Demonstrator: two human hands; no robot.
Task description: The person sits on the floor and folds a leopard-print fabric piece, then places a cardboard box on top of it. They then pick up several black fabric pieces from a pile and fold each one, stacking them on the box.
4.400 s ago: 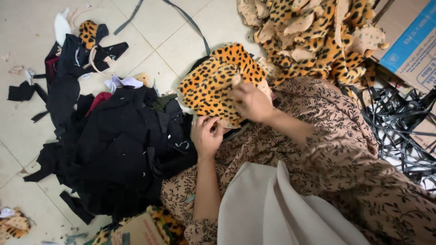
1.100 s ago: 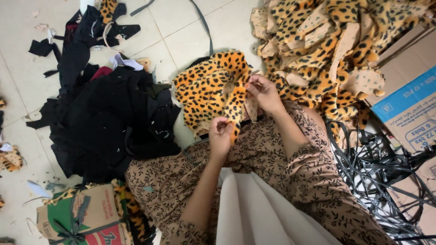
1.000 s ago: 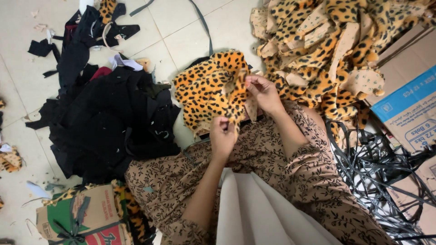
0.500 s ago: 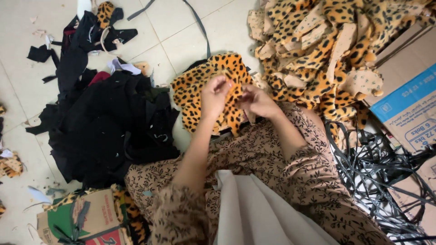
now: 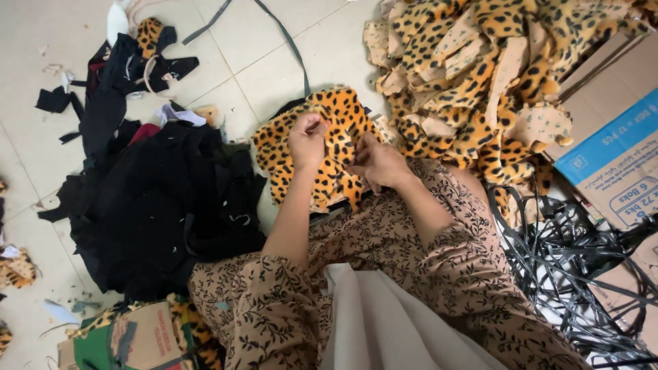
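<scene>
Here we have both hands on the leopard piece (image 5: 322, 147), which lies on our lap and spills onto the floor (image 5: 260, 62). Our left hand (image 5: 307, 140) pinches the plush at its upper middle, grip closed on the fabric. Our right hand (image 5: 377, 161) clamps the same piece just beside it, fingers curled into the fur. To the left sits a heap of black cloth (image 5: 157, 205); above right, a pile of leopard cuts (image 5: 480, 75), with black straps (image 5: 576, 267) and a cardboard box (image 5: 617, 157) beyond.
</scene>
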